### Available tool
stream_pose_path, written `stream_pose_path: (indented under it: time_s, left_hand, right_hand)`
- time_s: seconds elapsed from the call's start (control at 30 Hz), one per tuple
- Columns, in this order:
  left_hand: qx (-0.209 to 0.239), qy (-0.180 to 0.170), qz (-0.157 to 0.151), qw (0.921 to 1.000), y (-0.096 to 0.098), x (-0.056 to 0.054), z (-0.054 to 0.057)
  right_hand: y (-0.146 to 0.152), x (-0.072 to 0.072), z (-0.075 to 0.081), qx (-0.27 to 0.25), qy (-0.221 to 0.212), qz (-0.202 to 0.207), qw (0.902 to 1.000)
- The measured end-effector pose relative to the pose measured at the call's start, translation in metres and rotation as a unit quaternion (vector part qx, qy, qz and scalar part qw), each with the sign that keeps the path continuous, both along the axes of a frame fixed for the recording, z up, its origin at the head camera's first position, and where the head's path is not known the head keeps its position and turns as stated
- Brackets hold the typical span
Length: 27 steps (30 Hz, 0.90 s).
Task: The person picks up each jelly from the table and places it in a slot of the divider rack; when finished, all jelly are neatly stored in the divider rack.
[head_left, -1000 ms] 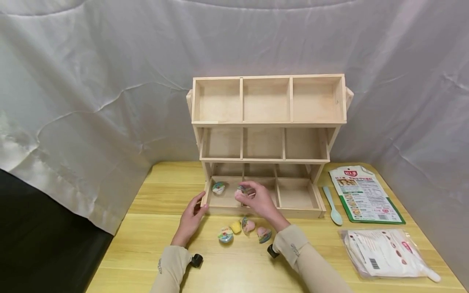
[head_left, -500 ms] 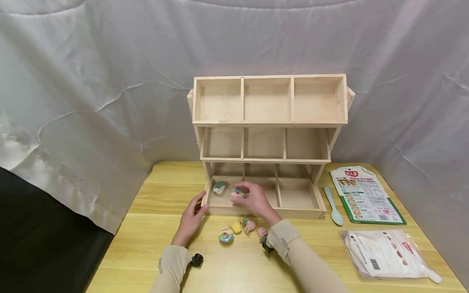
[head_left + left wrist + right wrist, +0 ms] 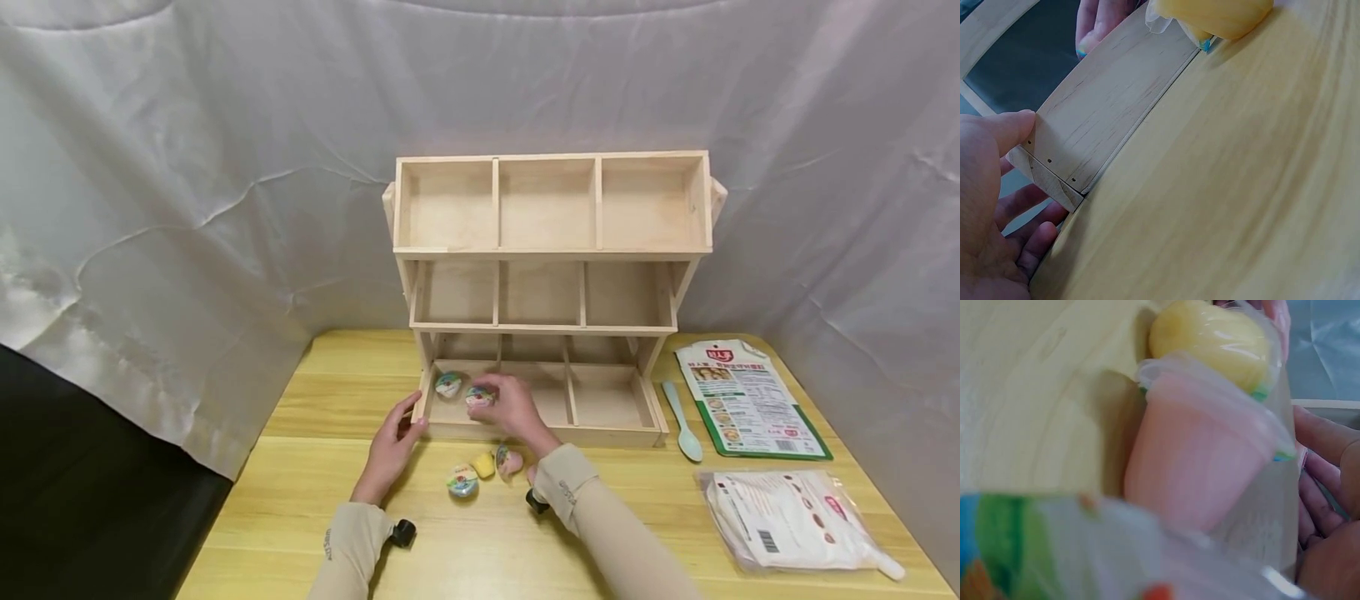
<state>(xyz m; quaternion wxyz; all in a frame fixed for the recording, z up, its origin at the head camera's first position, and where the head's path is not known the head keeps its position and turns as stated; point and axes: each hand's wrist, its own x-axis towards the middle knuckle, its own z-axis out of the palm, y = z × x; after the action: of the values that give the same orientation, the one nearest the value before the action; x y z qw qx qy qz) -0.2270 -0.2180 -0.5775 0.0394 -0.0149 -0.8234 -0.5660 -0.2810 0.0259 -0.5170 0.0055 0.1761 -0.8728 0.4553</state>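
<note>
A jelly cup (image 3: 478,397) with a printed lid is pinched between the thumb and fingers of my right hand (image 3: 519,412), low in the bottom left compartment of a three-tier wooden shelf (image 3: 551,252). Left of it, another jelly cup (image 3: 448,384) lies in the same compartment. My left hand (image 3: 390,450) holds the shelf's front left corner, thumb on the front board (image 3: 1107,106) and fingers around the side. On the table before the shelf lie a lid-up jelly cup (image 3: 462,481), a yellow jelly cup (image 3: 483,465) and a pink jelly cup (image 3: 1191,450). My right wrist mostly hides one more.
To the right of the shelf lie a pale green spoon (image 3: 682,423), a white and green food pouch (image 3: 750,400) and a clear bag with white packaging (image 3: 795,518). Grey cloth (image 3: 300,125) hangs behind and beside the table (image 3: 315,500).
My right hand has moved left with its jelly cup, from near the divider into the bottom left compartment, close to the other cup. My left hand has stayed put.
</note>
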Motion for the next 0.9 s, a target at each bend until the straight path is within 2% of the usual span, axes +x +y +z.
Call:
stream_pose_path:
  time_s: [0.17,0.47,0.77,0.9]
  left_hand:
    - [-0.001,-0.002,-0.001,1.0,0.0,-0.001,0.001]
    - [0.006,-0.004,-0.003,1.0,-0.002,-0.002,0.0]
    - [0.008,-0.013,-0.006,0.9999,-0.002,0.002,0.002]
    - [0.007,-0.007,-0.006,0.9999,-0.002,0.001,0.001]
  right_hand:
    - [-0.005,-0.002,-0.002,0.027,0.013,-0.01,0.9995]
    - [-0.016,-0.007,-0.006,0.105,0.083,-0.023,0.9907]
    - [-0.021,-0.011,-0.014,0.12,0.069,-0.019,0.9902]
    - [-0.021,-0.013,-0.015,0.132,0.069,-0.014,0.9888]
